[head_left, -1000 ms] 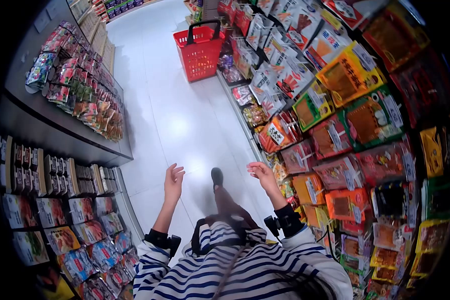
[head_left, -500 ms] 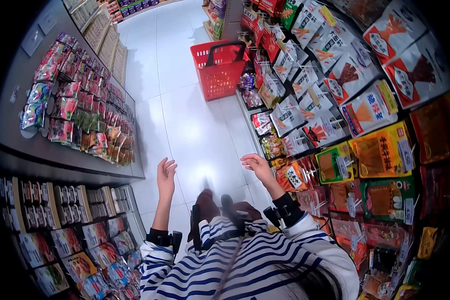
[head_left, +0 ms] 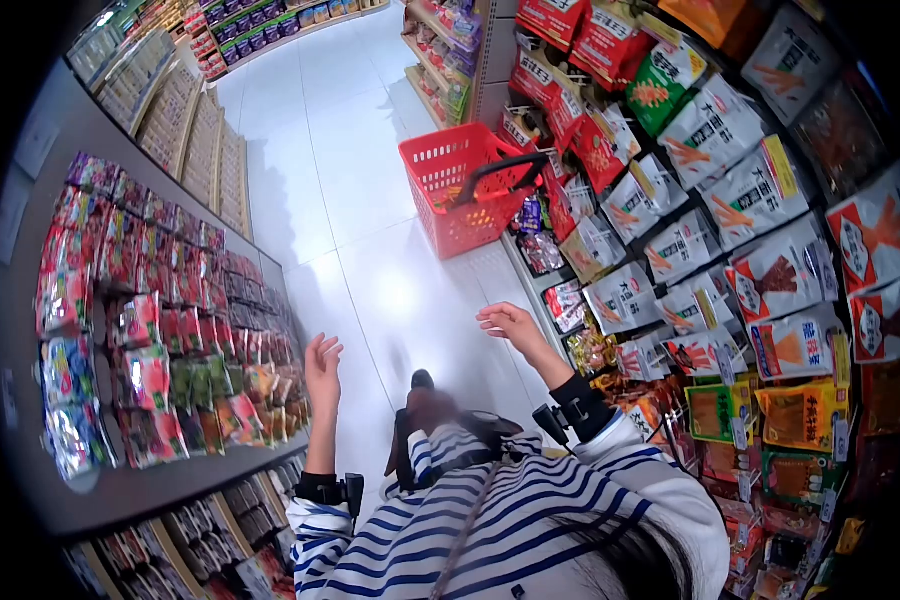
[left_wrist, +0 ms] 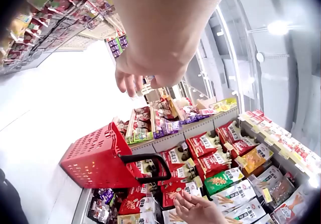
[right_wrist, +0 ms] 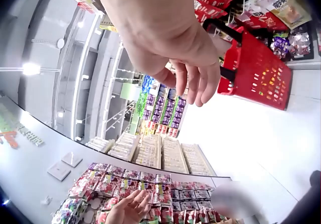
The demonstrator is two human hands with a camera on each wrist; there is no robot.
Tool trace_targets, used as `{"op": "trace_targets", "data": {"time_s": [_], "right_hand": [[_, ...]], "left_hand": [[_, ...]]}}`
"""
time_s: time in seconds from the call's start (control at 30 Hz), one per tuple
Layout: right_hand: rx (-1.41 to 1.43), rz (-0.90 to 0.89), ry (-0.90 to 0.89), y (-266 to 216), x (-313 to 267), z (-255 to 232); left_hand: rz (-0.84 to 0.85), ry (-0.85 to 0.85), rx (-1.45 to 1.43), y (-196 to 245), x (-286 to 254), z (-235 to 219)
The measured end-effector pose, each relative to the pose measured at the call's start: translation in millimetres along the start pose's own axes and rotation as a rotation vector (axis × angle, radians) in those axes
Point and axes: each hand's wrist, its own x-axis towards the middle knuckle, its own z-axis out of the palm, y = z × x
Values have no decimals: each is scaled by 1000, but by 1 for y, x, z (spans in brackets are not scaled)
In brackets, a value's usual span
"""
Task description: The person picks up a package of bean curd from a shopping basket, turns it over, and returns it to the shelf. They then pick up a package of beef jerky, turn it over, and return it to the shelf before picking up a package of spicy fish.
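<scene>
Both hands are raised in front of the striped shirt, above the aisle floor, and neither holds anything. In the head view the left hand [head_left: 323,366] has its fingers loosely bent, pointing up, near the packets on the left panel. The right hand [head_left: 511,326] reaches inward with relaxed fingers, below a red basket [head_left: 462,218] with a black handle, not touching it. The left wrist view shows the left hand [left_wrist: 150,58] with fingers hanging loosely; in the right wrist view the right hand [right_wrist: 175,53] hangs the same way, the basket behind it.
Hanging snack bags [head_left: 685,250] fill the rack on the right. Small packets [head_left: 150,375] hang on the left panel, with boxed goods on shelves [head_left: 185,540] below. The pale tiled floor [head_left: 370,270] runs ahead to more shelves [head_left: 265,35]. The basket stands against the right rack.
The basket and both racks have come nearer and lower in the head view as the person walks forward. Both hands stay raised and empty, and the feet have changed position.
</scene>
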Motion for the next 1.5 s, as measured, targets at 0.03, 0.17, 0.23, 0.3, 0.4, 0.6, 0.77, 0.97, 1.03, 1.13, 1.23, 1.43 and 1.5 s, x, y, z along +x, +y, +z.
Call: {"op": "trace_targets", "data": {"time_s": [0.03, 0.17, 0.23, 0.3, 0.4, 0.6, 0.77, 0.97, 1.03, 1.13, 1.23, 1.43, 1.5], "right_hand": [[-10, -48, -12, -15, 18, 11], [-16, -125, 21, -57, 67, 35], [16, -129, 78, -68, 94, 31], [-3, -112, 110, -73, 123, 20], [16, -107, 159, -83, 167, 3], [123, -227, 234, -139, 255, -38], [128, -148, 329, -154, 308, -73], [175, -117, 371, -157, 343, -102], [192, -130, 396, -160, 348, -105], [172, -152, 455, -158, 357, -111], [214, -122, 513, -157, 365, -115], [316, -77, 746, -182, 390, -95], [380, -95, 814, -185, 403, -81]], "left_hand": [[-3, -13, 6, 4, 24, -2], [-28, -150, -4, 10, 102, 11], [-17, -198, 10, 22, 138, 27], [-11, -233, -3, 28, 171, 43], [-15, -257, 4, 35, 226, 69], [-18, -348, 11, 57, 340, 135], [27, -513, 73, 77, 413, 190], [-10, -571, 83, 89, 473, 245], [-32, -622, 79, 84, 490, 260], [4, -737, 70, 82, 515, 284], [33, -828, 97, 75, 548, 306], [28, -1014, 83, 63, 634, 354], [-12, -1099, 93, 46, 663, 365]]}}
